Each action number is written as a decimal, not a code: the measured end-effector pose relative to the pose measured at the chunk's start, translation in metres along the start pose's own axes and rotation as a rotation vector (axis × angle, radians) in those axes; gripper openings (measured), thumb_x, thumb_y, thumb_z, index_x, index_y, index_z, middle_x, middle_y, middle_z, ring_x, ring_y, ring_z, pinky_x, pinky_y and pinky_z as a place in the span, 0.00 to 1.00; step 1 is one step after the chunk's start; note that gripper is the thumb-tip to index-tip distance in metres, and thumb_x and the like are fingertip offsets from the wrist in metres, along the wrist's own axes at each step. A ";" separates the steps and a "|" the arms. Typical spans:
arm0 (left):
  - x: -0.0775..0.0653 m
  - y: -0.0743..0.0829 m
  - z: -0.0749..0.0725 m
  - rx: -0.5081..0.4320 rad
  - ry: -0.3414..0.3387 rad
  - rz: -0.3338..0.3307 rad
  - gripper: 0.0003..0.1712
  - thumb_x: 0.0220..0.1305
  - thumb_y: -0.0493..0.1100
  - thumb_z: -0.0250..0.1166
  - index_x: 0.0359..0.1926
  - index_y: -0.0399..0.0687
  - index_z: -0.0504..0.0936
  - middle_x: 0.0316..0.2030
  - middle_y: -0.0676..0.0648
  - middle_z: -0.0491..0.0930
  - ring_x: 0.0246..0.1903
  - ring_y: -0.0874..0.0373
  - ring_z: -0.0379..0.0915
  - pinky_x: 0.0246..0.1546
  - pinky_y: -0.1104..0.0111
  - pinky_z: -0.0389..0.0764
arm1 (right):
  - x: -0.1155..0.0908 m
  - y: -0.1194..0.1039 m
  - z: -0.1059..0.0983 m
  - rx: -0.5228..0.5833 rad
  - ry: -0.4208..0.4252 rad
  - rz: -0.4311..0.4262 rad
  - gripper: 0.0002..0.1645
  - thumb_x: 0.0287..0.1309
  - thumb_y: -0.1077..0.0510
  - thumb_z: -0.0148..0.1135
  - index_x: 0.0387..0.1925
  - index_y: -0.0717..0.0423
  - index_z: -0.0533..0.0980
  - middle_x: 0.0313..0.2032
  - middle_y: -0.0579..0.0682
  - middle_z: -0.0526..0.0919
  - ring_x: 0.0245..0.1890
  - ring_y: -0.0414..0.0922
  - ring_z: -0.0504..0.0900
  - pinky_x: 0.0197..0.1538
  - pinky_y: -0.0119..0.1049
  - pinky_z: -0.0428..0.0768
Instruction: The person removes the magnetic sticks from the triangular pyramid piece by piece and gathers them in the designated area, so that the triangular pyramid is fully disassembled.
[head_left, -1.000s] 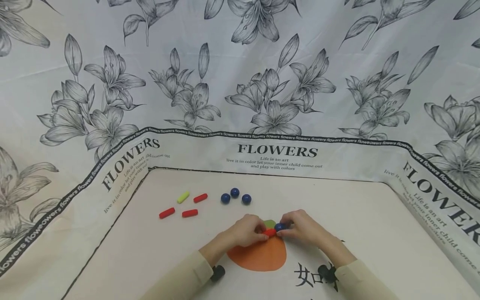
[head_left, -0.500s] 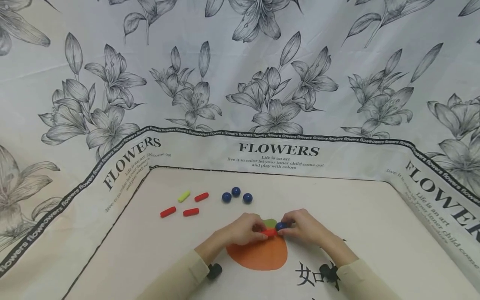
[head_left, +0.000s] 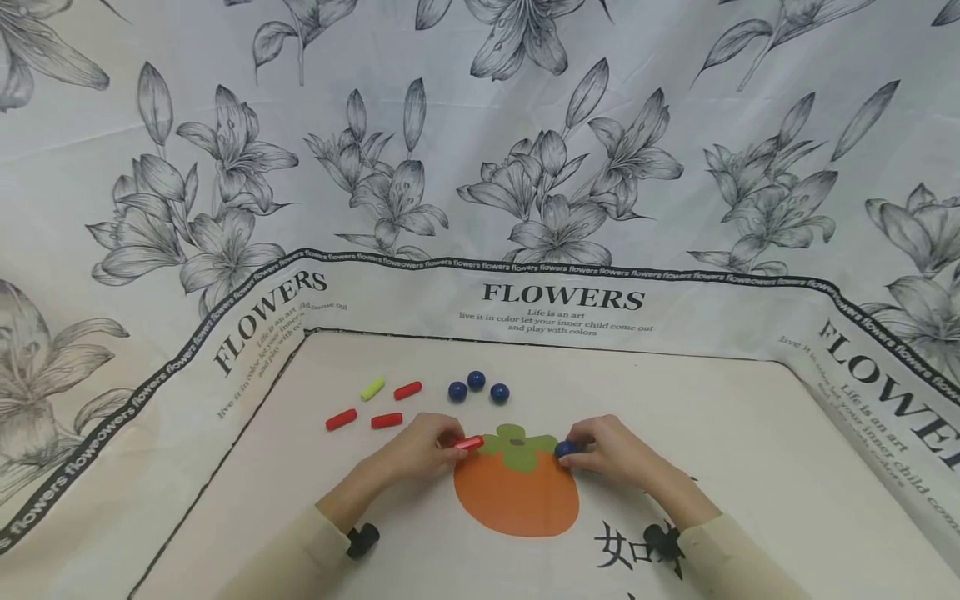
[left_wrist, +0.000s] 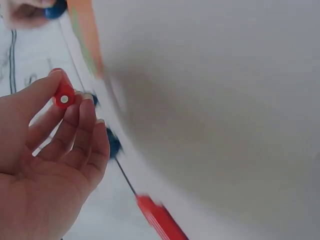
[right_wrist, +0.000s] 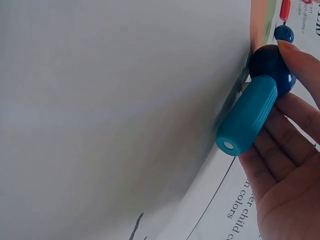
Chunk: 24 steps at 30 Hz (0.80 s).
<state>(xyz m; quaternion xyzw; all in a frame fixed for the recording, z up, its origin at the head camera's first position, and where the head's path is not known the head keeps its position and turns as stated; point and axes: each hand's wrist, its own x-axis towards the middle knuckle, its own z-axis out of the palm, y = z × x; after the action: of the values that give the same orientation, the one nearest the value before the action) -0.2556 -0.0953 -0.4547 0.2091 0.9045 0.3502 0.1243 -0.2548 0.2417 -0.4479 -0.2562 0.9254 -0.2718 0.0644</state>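
My left hand (head_left: 422, 446) pinches a red magnetic rod (head_left: 468, 443) between thumb and fingers, over the left edge of the printed persimmon (head_left: 517, 500). A pale dot shows on the rod's end in the left wrist view. At the persimmon's right side, my right hand (head_left: 617, 450) pinches a dark blue ball (head_left: 566, 448). A teal rod (right_wrist: 247, 116) touches that ball in the right wrist view and lies along the fingers; in the head view the hand hides it. The red rod and the blue ball are apart.
Three blue balls (head_left: 476, 381) sit together on the tabletop (head_left: 675, 400) beyond the hands. Farther left lie three red rods (head_left: 387, 421) and one yellow-green rod (head_left: 372, 388). A flower-printed cloth (head_left: 405, 292) rises behind the table.
My left hand has moved left with the red rod, away from the blue ball it was against. The persimmon's green top is uncovered. My right hand stays nearly in place, still pinching the ball.
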 end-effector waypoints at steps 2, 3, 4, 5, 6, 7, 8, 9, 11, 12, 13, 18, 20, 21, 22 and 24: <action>-0.008 -0.010 -0.008 0.015 0.029 -0.014 0.08 0.66 0.44 0.72 0.44 0.53 0.85 0.34 0.56 0.79 0.39 0.57 0.75 0.42 0.66 0.80 | 0.000 0.000 -0.001 0.001 0.001 0.002 0.10 0.58 0.51 0.76 0.37 0.52 0.85 0.33 0.38 0.85 0.34 0.37 0.79 0.42 0.35 0.82; -0.012 -0.015 -0.012 0.026 0.041 -0.020 0.08 0.65 0.44 0.72 0.45 0.53 0.85 0.35 0.56 0.79 0.39 0.57 0.74 0.42 0.66 0.80 | 0.000 0.001 -0.001 0.000 0.001 0.004 0.10 0.58 0.51 0.76 0.37 0.51 0.85 0.33 0.38 0.85 0.34 0.37 0.79 0.42 0.36 0.82; -0.016 -0.020 -0.016 0.037 0.054 -0.024 0.09 0.65 0.45 0.72 0.45 0.53 0.85 0.35 0.56 0.79 0.39 0.57 0.74 0.42 0.66 0.80 | 0.000 0.001 -0.001 0.002 0.000 0.005 0.10 0.58 0.51 0.76 0.37 0.51 0.85 0.33 0.39 0.85 0.34 0.38 0.79 0.42 0.36 0.82; -0.021 -0.026 -0.019 0.047 0.067 -0.025 0.09 0.65 0.45 0.73 0.45 0.53 0.85 0.35 0.56 0.79 0.39 0.57 0.74 0.42 0.66 0.79 | 0.000 0.001 -0.001 0.001 -0.001 0.005 0.10 0.58 0.51 0.75 0.37 0.51 0.85 0.33 0.39 0.85 0.34 0.38 0.80 0.42 0.36 0.82; -0.025 -0.032 -0.022 0.059 0.079 -0.028 0.10 0.64 0.45 0.73 0.45 0.53 0.85 0.35 0.56 0.78 0.39 0.57 0.74 0.42 0.66 0.79 | 0.001 0.001 -0.001 0.001 -0.001 0.007 0.10 0.58 0.51 0.75 0.37 0.51 0.85 0.33 0.39 0.85 0.34 0.38 0.80 0.42 0.36 0.82; -0.029 -0.037 -0.024 0.068 0.088 -0.031 0.10 0.64 0.45 0.74 0.45 0.54 0.85 0.35 0.56 0.78 0.39 0.58 0.74 0.41 0.66 0.79 | 0.001 0.002 -0.001 -0.001 -0.001 0.009 0.10 0.58 0.51 0.75 0.37 0.51 0.85 0.33 0.39 0.85 0.34 0.38 0.80 0.43 0.36 0.82; -0.033 -0.043 -0.027 0.075 0.096 -0.036 0.10 0.63 0.45 0.74 0.45 0.54 0.85 0.35 0.56 0.78 0.39 0.58 0.73 0.41 0.66 0.79 | 0.001 0.002 0.000 0.000 -0.002 0.013 0.10 0.58 0.51 0.75 0.37 0.51 0.85 0.33 0.39 0.85 0.34 0.38 0.80 0.43 0.36 0.82; -0.037 -0.048 -0.030 0.075 0.102 -0.041 0.11 0.63 0.45 0.74 0.45 0.54 0.85 0.35 0.56 0.78 0.39 0.58 0.73 0.41 0.66 0.79 | 0.001 0.002 0.000 -0.002 -0.002 0.017 0.10 0.58 0.51 0.76 0.36 0.51 0.85 0.33 0.38 0.85 0.34 0.38 0.79 0.42 0.36 0.82; -0.045 -0.059 -0.036 0.072 0.114 -0.054 0.11 0.62 0.45 0.75 0.44 0.54 0.85 0.35 0.56 0.78 0.39 0.58 0.73 0.41 0.67 0.79 | 0.000 0.002 0.000 0.003 -0.002 0.023 0.10 0.58 0.51 0.76 0.36 0.51 0.85 0.33 0.39 0.84 0.34 0.38 0.79 0.42 0.37 0.82; -0.049 -0.064 -0.039 0.068 0.118 -0.063 0.12 0.61 0.44 0.75 0.44 0.54 0.85 0.36 0.56 0.78 0.40 0.58 0.73 0.41 0.67 0.79 | 0.000 0.002 0.000 0.006 -0.001 0.025 0.10 0.58 0.51 0.76 0.35 0.52 0.85 0.32 0.39 0.84 0.34 0.38 0.79 0.42 0.37 0.82; -0.052 -0.068 -0.042 0.063 0.124 -0.068 0.12 0.61 0.44 0.76 0.44 0.54 0.85 0.36 0.56 0.79 0.40 0.58 0.73 0.40 0.67 0.79 | 0.000 0.002 0.000 0.006 -0.001 0.027 0.10 0.58 0.51 0.76 0.35 0.52 0.85 0.32 0.39 0.84 0.34 0.38 0.79 0.42 0.37 0.82; -0.067 -0.088 -0.059 0.054 0.132 -0.056 0.11 0.59 0.42 0.77 0.42 0.50 0.85 0.34 0.55 0.79 0.37 0.58 0.73 0.38 0.69 0.78 | -0.001 0.001 0.001 0.009 0.003 0.014 0.10 0.59 0.51 0.75 0.36 0.52 0.85 0.32 0.38 0.84 0.34 0.37 0.80 0.41 0.35 0.82; -0.070 -0.092 -0.064 0.050 0.124 -0.042 0.10 0.59 0.42 0.76 0.41 0.50 0.85 0.34 0.55 0.79 0.37 0.58 0.73 0.38 0.69 0.77 | -0.001 0.000 0.002 0.005 0.003 0.011 0.10 0.59 0.51 0.75 0.36 0.52 0.85 0.32 0.37 0.84 0.34 0.37 0.80 0.41 0.35 0.81; -0.071 -0.094 -0.066 0.046 0.119 -0.038 0.10 0.59 0.42 0.76 0.41 0.50 0.85 0.34 0.55 0.79 0.37 0.57 0.73 0.38 0.69 0.77 | -0.001 0.000 0.002 0.003 0.003 0.011 0.09 0.59 0.51 0.75 0.36 0.51 0.85 0.32 0.37 0.84 0.34 0.37 0.80 0.41 0.34 0.81; -0.072 -0.096 -0.067 0.045 0.113 -0.035 0.11 0.59 0.42 0.76 0.41 0.50 0.85 0.34 0.55 0.79 0.37 0.57 0.73 0.38 0.69 0.78 | 0.000 0.000 0.001 0.001 0.002 0.009 0.10 0.59 0.51 0.75 0.36 0.52 0.85 0.32 0.37 0.84 0.34 0.37 0.80 0.41 0.35 0.81; -0.073 -0.099 -0.069 0.037 0.109 -0.038 0.11 0.60 0.42 0.76 0.41 0.50 0.85 0.34 0.54 0.79 0.37 0.57 0.73 0.38 0.69 0.78 | 0.000 0.000 0.000 0.001 0.002 0.005 0.10 0.59 0.51 0.75 0.36 0.52 0.85 0.32 0.38 0.84 0.34 0.37 0.80 0.41 0.35 0.82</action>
<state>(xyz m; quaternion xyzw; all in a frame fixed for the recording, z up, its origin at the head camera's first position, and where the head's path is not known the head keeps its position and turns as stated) -0.2456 -0.2354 -0.4665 0.1748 0.9201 0.3420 0.0775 -0.2549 0.2414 -0.4480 -0.2534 0.9260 -0.2723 0.0643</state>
